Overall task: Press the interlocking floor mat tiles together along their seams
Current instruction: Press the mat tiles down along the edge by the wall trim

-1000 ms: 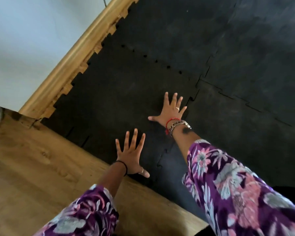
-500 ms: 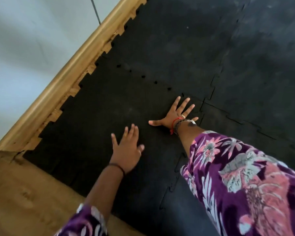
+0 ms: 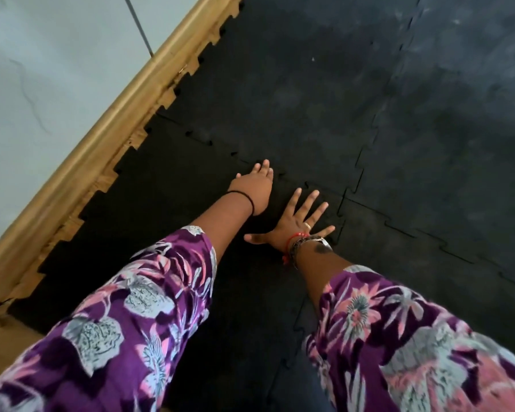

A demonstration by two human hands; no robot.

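Black interlocking floor mat tiles cover the floor. The near left tile (image 3: pixel 167 203) meets a far tile (image 3: pixel 295 93) along a toothed seam (image 3: pixel 220 147) with small gaps. My left hand (image 3: pixel 254 185) lies flat, palm down, its fingertips on that seam. My right hand (image 3: pixel 298 223) is spread flat on the near tile, just left of the corner (image 3: pixel 344 197) where several tiles meet. Both hands hold nothing. Another seam (image 3: pixel 298 331) runs down between my purple flowered sleeves.
A wooden skirting board (image 3: pixel 107 114) runs diagonally along the pale wall (image 3: pixel 42 69) at the left; the mat's toothed edge butts against it. A strip of wooden floor (image 3: pixel 6 331) shows at the lower left. More tiles (image 3: pixel 458 144) stretch to the right.
My left hand has slid forward and to the right, up to the toothed seam beside my right hand. The right hand stays pressed near the tile corner. My head has moved forward over the mat.
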